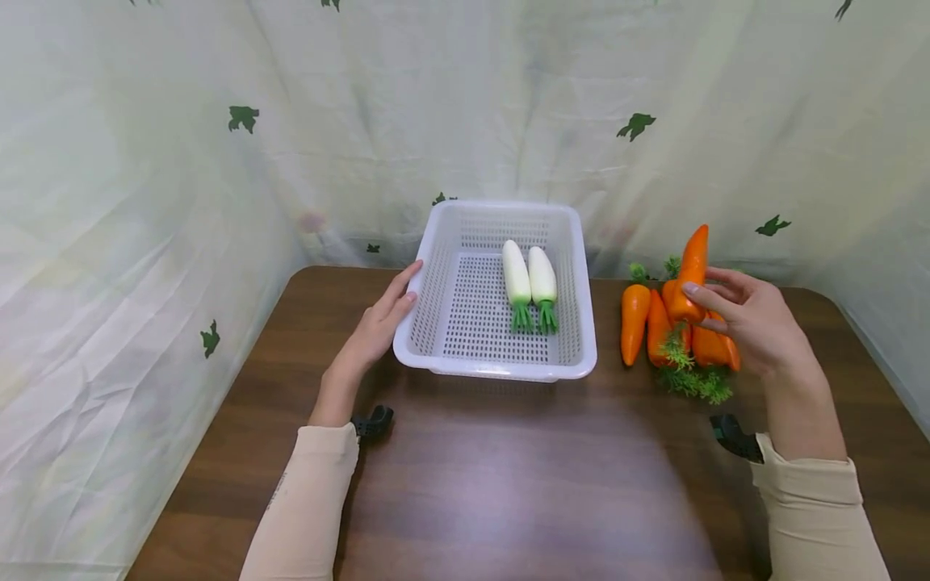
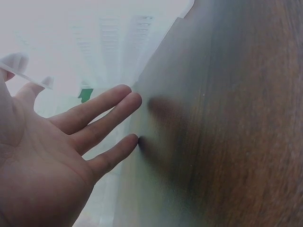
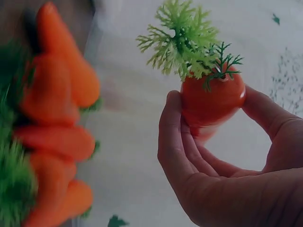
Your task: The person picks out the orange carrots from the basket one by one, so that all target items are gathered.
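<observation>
My right hand point(image 1: 763, 323) pinches an orange carrot point(image 1: 693, 274) between thumb and fingers, its tapered tip pointing up and away. In the right wrist view, feathery green leaves point(image 3: 177, 38) sprout from the carrot's thick end. The held carrot is above a pile of several more carrots point(image 1: 634, 323) with green tops. My left hand point(image 1: 374, 331) is at the left side of a white perforated basket point(image 1: 494, 369), thumb and forefinger resting on its rim. In the left wrist view, the other fingers point(image 2: 106, 130) extend straight below the rim.
Two white radishes point(image 1: 517, 274) with green stems lie side by side in the basket's right half. The brown wooden table point(image 1: 508, 484) ends at a pale curtain point(image 1: 436, 97) with green leaf shapes, which hangs behind and along the sides.
</observation>
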`<act>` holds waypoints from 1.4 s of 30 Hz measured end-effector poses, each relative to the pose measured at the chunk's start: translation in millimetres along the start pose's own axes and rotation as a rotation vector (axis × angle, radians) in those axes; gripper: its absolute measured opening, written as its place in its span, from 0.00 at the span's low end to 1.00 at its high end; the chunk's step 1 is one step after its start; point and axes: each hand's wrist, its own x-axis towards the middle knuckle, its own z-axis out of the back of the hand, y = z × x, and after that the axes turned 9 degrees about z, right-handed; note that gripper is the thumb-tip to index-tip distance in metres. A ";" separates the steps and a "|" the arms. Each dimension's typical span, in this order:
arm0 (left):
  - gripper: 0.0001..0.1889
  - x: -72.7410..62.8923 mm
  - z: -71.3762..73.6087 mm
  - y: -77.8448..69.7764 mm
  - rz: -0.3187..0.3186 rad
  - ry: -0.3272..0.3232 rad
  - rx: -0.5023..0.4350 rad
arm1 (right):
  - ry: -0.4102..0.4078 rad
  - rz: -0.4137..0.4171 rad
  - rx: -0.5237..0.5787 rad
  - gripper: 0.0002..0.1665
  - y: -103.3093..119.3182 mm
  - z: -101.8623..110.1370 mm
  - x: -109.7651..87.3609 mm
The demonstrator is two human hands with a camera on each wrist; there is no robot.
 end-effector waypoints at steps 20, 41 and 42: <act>0.29 6.4 -1.3 13.8 -0.025 -0.023 0.008 | -0.168 -0.120 -0.397 0.56 -43.6 72.4 -11.9; 0.29 6.7 -2.2 13.8 -0.027 -0.016 -0.011 | -0.055 -0.242 -0.825 0.46 -72.0 90.4 -18.9; 0.29 6.9 -2.1 13.6 -0.029 -0.014 -0.012 | -0.052 -0.248 -0.824 0.46 -71.9 90.0 -18.7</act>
